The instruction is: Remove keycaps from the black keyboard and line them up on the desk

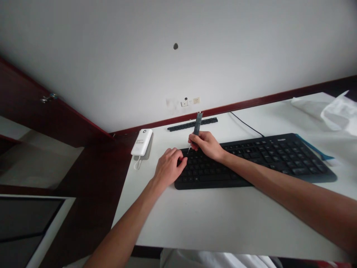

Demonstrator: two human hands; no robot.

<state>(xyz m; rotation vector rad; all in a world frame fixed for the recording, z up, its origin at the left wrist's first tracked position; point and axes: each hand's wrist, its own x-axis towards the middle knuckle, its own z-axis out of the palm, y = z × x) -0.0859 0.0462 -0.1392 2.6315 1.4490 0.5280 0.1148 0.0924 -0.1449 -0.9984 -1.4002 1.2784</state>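
A black full-size keyboard (281, 154) lies across the white table. My left hand (169, 166) is at its upper left corner, fingers curled at the edge and thumb over the keys. Held upright and slightly tilted in my right hand (208, 144) is a screwdriver (198, 123) with a flat dark grey handle and a thin metal shaft. Its tip points down at the keys in the upper left part of the keyboard, close to my left fingers. Whether the tip touches a key is too small to tell. My right forearm passes over the keyboard.
Behind my hands lies a long black strip of what look like keycaps (192, 124). A white power bank (142, 142) with a short cable stands at the table's left edge. The keyboard cable (247, 124) runs backward. Crumpled white sheeting (331, 111) covers the right rear.
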